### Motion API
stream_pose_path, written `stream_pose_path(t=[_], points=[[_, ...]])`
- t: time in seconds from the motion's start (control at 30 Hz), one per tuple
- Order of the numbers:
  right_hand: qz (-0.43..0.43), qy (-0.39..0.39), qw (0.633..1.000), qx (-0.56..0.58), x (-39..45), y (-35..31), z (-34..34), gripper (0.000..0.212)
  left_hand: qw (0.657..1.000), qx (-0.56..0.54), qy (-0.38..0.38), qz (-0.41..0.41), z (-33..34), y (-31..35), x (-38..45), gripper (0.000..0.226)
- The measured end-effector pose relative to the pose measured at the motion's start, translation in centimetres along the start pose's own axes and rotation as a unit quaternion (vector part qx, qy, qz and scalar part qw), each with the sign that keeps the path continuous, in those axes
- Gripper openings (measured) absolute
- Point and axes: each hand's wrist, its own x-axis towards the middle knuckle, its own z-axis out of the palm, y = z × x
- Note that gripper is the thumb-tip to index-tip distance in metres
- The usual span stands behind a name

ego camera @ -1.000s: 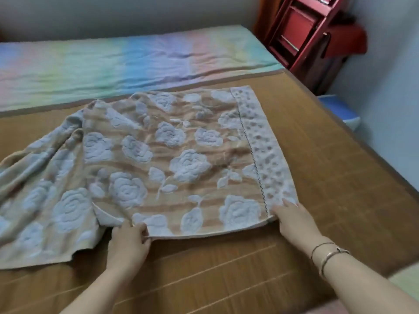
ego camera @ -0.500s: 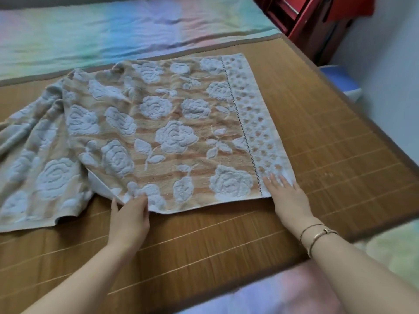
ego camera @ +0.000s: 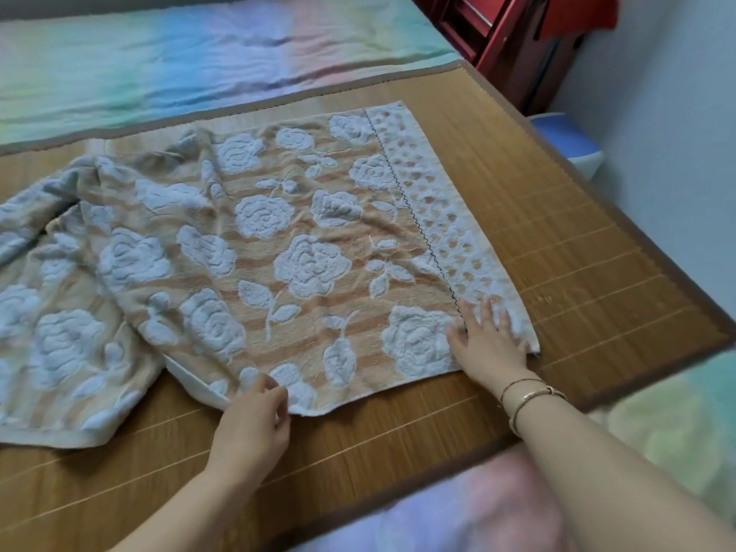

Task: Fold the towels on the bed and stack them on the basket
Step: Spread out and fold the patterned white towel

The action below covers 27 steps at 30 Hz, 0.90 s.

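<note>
Meanwhile, the left hand (ego camera: 251, 422) pinches the towel (ego camera: 302, 249) at its near hem, apparently to fold it, while the open right hand (ego camera: 488, 342) flattens the corner beside it on the bed.

Soft even daylight, faint shadows, mild overall blur, wide-angle edge distortion.

The single head-worn camera looks forward and steeply down from close above the near edge of the bamboo mat (ego camera: 557, 241), its wide angle taking in the whole spread towel (ego camera: 278, 253) (no second view shares the scene).
</note>
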Motion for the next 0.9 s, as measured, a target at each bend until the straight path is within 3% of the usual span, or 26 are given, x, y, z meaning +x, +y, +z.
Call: stream_pose_path(t=[0.2,0.3,0.37,0.5,0.67,0.8,0.9], points=[[0.009,0.028,0.996,-0.082,-0.7,-1.1,0.0,0.068,0.999,-0.038,-0.010,-0.010,1.2,0.5,-1.5,0.014],[-0.052,0.061,0.992,-0.094,-1.6,-4.4,0.3,0.065,0.998,-0.065,-0.008,0.012,0.8,0.1,-1.6,0.004],[-0.107,0.064,0.988,-0.092,-2.6,-7.5,0.9,0.064,0.997,-0.067,-0.001,0.025,0.2,-1.0,-1.8,0.017],[-0.244,0.047,0.967,-0.058,-6.1,-15.8,3.7,0.059,0.996,-0.068,0.060,0.002,-1.6,-5.8,-3.6,0.039],[-0.422,0.093,0.902,-0.003,-11.2,-26.4,7.5,0.046,0.985,-0.065,0.110,-0.113,-3.9,-15.2,-6.8,0.058],[-0.468,0.110,0.877,0.000,-14.6,-34.7,11.6,0.043,0.974,-0.089,0.101,-0.184,-6.4,-23.2,-9.3,0.065],[-0.455,0.082,0.884,-0.065,-16.7,-40.0,15.0,0.050,0.969,-0.118,0.088,-0.200,-8.5,-28.7,-11.2,0.063]])
